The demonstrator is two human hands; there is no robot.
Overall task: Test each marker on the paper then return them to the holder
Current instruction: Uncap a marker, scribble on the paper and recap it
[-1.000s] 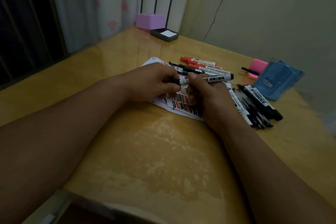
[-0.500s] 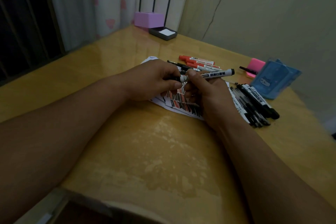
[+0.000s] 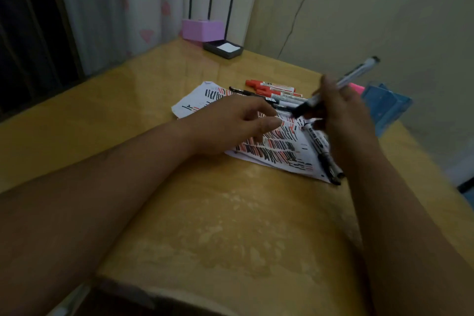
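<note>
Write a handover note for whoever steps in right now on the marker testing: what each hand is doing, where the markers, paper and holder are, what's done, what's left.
Left hand: open, fingers relaxed over the paper, nothing visible in it.
Right hand: grips one marker, tilted, dark end down toward the paper; too blurred to tell if it is capped.
Red markers lie beyond the paper, black markers at its right edge, blue holder far right.
Done: the paper is full of red and black strokes.
Left: deal with the held marker, then put every marker in the holder.
</note>
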